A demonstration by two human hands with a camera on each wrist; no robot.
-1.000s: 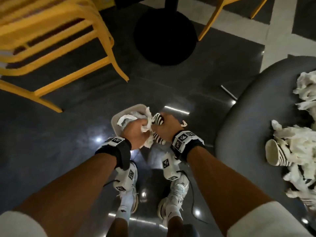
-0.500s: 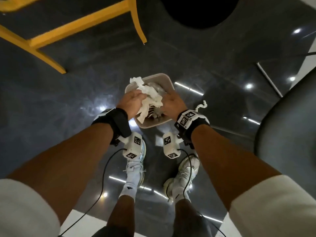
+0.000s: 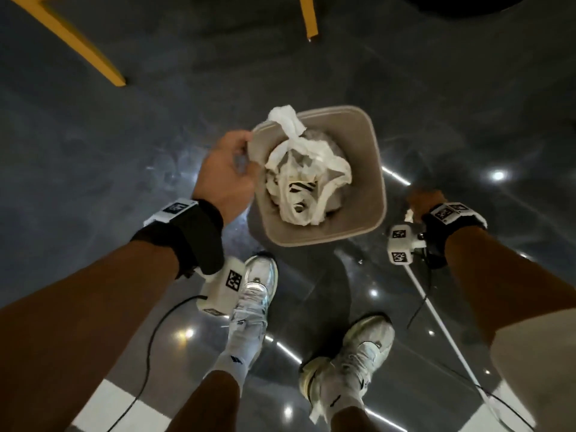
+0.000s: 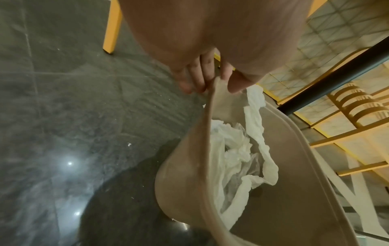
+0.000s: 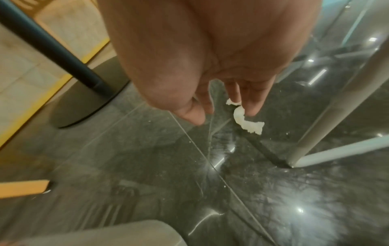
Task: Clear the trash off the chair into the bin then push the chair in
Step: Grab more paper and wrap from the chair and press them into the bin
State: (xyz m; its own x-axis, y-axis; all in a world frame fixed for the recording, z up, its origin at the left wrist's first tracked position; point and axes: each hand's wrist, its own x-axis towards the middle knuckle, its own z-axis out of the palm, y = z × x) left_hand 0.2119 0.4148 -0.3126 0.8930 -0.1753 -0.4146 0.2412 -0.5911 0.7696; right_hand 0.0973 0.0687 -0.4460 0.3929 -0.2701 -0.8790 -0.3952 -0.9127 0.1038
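The beige bin [image 3: 355,132] stands on the dark floor in front of my feet. Crumpled white tissue [image 3: 299,169] and a striped paper cup [image 3: 296,185] fill it, and one strip of tissue hangs over the far left rim. My left hand [image 3: 229,173] grips the left rim [image 4: 208,133], thumb inside and fingers outside [image 4: 193,78]. My right hand [image 3: 422,202] hangs to the right of the bin, clear of it. A small tissue scrap [image 5: 248,123] dangles pinched between two of its nearly straight fingers [image 5: 252,106]. The grey chair seat is out of view.
Yellow chair legs [image 3: 90,51] stand on the floor at the far left and far centre. A black table base [image 5: 88,93] sits beyond my right hand. Pale chair legs [image 5: 328,116] stand to its right. My white shoes [image 3: 255,291] are just behind the bin.
Both hands have let go of the tissue and striped cup, which now lie in the bin. The left hand has taken the rim. The right hand has swung out to the right.
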